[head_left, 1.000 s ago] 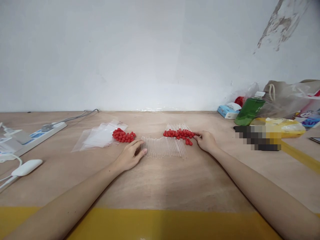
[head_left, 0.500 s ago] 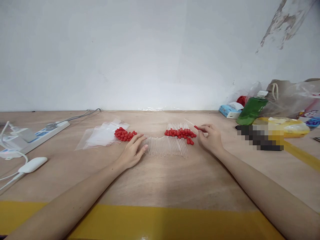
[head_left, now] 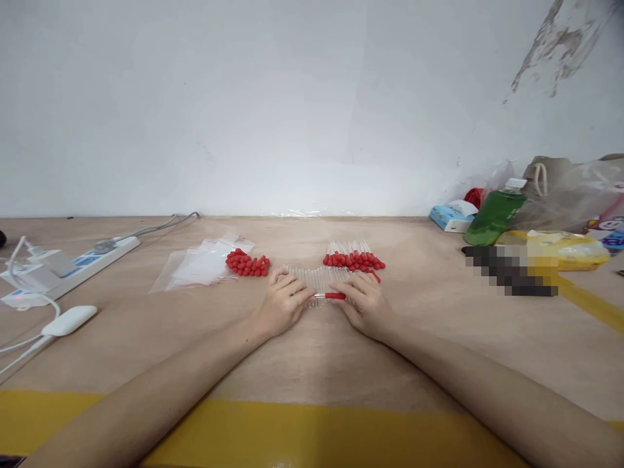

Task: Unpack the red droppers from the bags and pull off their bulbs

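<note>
A dropper with a red rubber bulb lies level between my hands. My right hand pinches it at the bulb. At the other end, the fingertips of my left hand are closed on its clear tube. Just behind it, a row of clear glass tubes lies side by side on the table, partly covered by my fingers. Loose red bulbs are heaped beyond my left hand. Beyond my right hand sits a group of droppers with red bulbs, their clear tubes pointing to the wall.
Clear plastic bags lie left of the loose bulbs. Farther left are a power strip and a white plug-like device. At right stand a tissue pack, a green bottle and a yellow packet.
My right hand has come left and nearer with the dropper, from beside the finished-looking group to the row of tubes. My left hand has moved slightly right and closed on the tube end.
</note>
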Demonstrator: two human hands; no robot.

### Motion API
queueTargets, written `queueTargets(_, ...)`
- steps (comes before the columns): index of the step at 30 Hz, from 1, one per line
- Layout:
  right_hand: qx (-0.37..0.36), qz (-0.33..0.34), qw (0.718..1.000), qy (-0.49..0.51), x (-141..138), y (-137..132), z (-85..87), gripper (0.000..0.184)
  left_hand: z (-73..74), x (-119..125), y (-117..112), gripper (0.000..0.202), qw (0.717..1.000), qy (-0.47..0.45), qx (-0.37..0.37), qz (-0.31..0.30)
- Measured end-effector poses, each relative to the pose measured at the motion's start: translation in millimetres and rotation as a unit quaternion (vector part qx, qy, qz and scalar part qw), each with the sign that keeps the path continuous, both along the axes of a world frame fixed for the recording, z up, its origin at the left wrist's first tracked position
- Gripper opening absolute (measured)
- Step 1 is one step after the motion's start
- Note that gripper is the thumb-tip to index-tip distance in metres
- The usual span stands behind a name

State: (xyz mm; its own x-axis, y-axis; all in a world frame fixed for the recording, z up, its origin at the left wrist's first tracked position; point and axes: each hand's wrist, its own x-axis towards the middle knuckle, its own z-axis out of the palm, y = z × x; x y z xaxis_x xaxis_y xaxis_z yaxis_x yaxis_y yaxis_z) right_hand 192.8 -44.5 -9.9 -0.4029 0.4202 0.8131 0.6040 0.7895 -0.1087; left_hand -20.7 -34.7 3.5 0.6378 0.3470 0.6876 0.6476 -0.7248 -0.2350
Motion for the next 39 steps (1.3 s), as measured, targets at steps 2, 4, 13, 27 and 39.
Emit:
queueTargets(2, 0.023, -0.033, 0.999, -0.03, -1, -1, 1.4, 0.013, -2.7, 0, 0, 0.015, 1.0, 0.001, -0.01, -0.001)
queueTargets(4, 0.031, -0.046, 0.998, -0.042, -2, -3, 2.8, 0.012, -4.7, 0, -1, 0.015, 1.0, 0.0, -0.016, -0.01)
queueTargets(13, -0.015, -0.135, 0.989, 0.061, 43, 11, 6.2, 0.011, -2.3, -41, 10, 0.016, 0.994, -0.089, -0.038, 0.059)
queueTargets(27, -0.36, -0.25, 0.881, 0.179, 103, 54, -0.9, 0.022, -13.0, -56, 26, 0.023, 0.962, -0.113, -0.161, 0.189)
queueTargets(39, -0.367, -0.226, 0.896, 0.105, 92, 51, -2.2, 0.019, -5.9, -48, 17, 0.034, 0.93, -0.155, -0.294, 0.154)
